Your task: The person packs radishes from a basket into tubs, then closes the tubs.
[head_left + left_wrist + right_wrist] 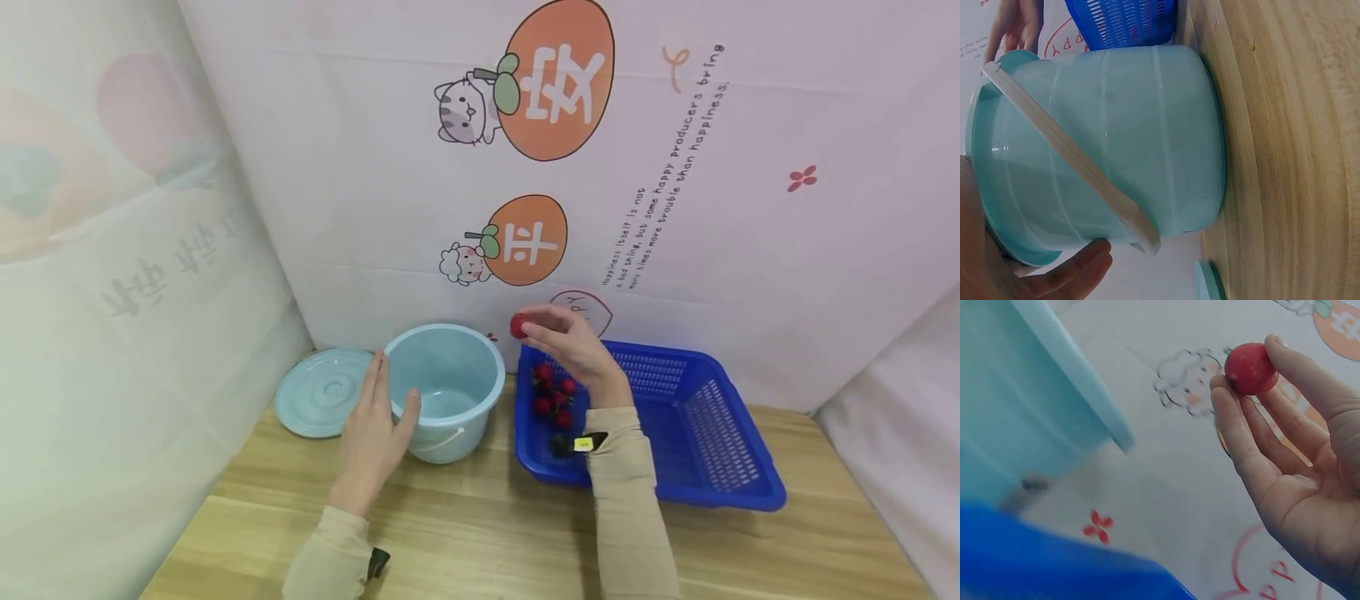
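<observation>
In the head view, the right hand (573, 342) pinched a red fruit or root, probably a radish (519, 326). Below that grip lay the blue plastic basket (720, 498) with similar red pieces (543, 407); to its left stood the light-blue bucket (447, 447). The left hand (372, 442), fingers extended, was at the bucket's rim, the lid (318, 400) beyond it.

In the left wrist view, those fingers lay beside the bucket's wall, near its pale handle (1066, 150); firm contact could not be told.

In the right wrist view, thumb and fingertips were parted only by the piece's width. It looked light, firm and slippery; its widest part suited a gentle hold.
</observation>
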Tool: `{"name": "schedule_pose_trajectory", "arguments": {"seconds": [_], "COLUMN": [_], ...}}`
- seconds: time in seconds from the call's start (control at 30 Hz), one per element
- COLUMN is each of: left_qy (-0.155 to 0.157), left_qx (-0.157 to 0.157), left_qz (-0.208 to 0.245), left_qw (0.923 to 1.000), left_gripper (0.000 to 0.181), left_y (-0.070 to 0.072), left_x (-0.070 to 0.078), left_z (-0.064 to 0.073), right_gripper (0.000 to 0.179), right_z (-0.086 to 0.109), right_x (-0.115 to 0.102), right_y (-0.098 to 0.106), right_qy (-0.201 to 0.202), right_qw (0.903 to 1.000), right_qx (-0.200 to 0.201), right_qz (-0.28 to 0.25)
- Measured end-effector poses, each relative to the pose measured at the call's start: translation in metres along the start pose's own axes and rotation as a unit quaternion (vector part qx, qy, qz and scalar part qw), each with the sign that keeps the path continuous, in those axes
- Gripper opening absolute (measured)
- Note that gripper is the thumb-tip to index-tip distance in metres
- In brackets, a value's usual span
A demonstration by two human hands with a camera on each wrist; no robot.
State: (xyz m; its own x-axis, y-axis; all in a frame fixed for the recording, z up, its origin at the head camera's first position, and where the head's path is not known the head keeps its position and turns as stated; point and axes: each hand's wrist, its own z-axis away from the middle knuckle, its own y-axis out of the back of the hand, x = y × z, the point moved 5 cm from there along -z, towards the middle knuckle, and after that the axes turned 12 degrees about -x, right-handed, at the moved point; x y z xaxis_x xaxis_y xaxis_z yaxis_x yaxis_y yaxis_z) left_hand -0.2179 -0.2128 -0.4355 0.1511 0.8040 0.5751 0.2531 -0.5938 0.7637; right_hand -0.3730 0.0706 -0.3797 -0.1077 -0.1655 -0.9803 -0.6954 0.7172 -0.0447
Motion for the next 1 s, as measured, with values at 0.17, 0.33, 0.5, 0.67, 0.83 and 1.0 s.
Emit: {"name": "schedule_pose_trajectory", "arguments": {"seconds": [0.17, 0.33, 0.5, 0.67, 0.83, 1.0], "left_qy": [0.003, 0.004, -0.003, -0.009, -0.007, -0.001], "left_qx": [0.005, 0.008, 0.008, 0.025, 0.013, 0.004], "left_qz": [0.002, 0.0, 0.002, -0.006, -0.002, 0.002], "left_qw": [1.0, 1.0, 1.0, 0.9996, 0.9999, 1.0], "left_gripper": [0.08, 0.08, 0.079, 0.077, 0.079, 0.08], "left_y": [-0.002, -0.003, 0.0, 0.006, 0.004, 0.0], "left_x": [-0.003, -0.004, -0.002, 0.0, -0.001, 0.0], "left_z": [0.003, 0.003, -0.001, -0.004, -0.004, -0.003], "right_gripper": [0.023, 0.028, 0.029, 0.033, 0.033, 0.033], "right_z": [-0.018, -0.031, -0.037, -0.042, -0.041, -0.037], "right_x": [0.012, 0.018, 0.02, 0.023, 0.028, 0.028], "right_y": [-0.024, -0.041, -0.047, -0.05, -0.048, -0.047], "right_qy": [-0.016, -0.019, -0.027, -0.051, -0.07, -0.075], "right_qw": [0.9998, 0.9994, 0.9988, 0.9961, 0.9957, 0.9953], "right_qx": [-0.009, -0.027, -0.039, -0.055, -0.043, -0.042], "right_qz": [-0.01, -0.01, 0.008, 0.046, 0.041, 0.044]}}
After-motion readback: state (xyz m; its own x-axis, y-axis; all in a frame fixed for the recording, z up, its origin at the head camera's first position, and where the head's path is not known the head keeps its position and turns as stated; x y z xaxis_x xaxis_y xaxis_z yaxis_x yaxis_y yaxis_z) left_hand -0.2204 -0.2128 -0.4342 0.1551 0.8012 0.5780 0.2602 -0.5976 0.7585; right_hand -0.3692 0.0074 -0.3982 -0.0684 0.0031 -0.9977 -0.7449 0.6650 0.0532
